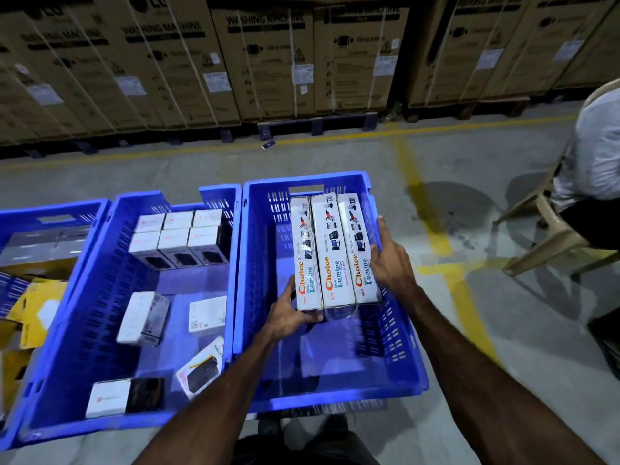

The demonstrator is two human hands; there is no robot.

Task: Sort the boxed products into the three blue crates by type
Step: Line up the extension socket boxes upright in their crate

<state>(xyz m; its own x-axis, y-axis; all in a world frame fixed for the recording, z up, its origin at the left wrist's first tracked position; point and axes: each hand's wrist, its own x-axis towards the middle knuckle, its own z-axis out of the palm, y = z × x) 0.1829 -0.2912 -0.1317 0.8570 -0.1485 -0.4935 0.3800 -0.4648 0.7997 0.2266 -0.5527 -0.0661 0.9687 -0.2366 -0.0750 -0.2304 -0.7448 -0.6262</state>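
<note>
Three long white Choice Lumino boxes (pixel 330 251) lie side by side inside the right blue crate (pixel 397 384). My left hand (pixel 290 313) grips their near left corner, fingers curled under the leftmost box. My right hand (pixel 391 260) holds the right side of the rightmost box, against the crate wall. The middle blue crate (pixel 100 273) holds several small white boxes (pixel 177 241) packed at the back and a few loose ones (pixel 144 318) toward the front. The left blue crate (pixel 50 209) holds grey boxes (pixel 40 246).
Yellow cardboard (pixel 33 310) lies at the left. Tall washing machine cartons (pixel 268 55) on pallets line the back. A person sits on a plastic chair (pixel 550 239) at the right. Yellow floor lines (pixel 432 236) run beside the crates.
</note>
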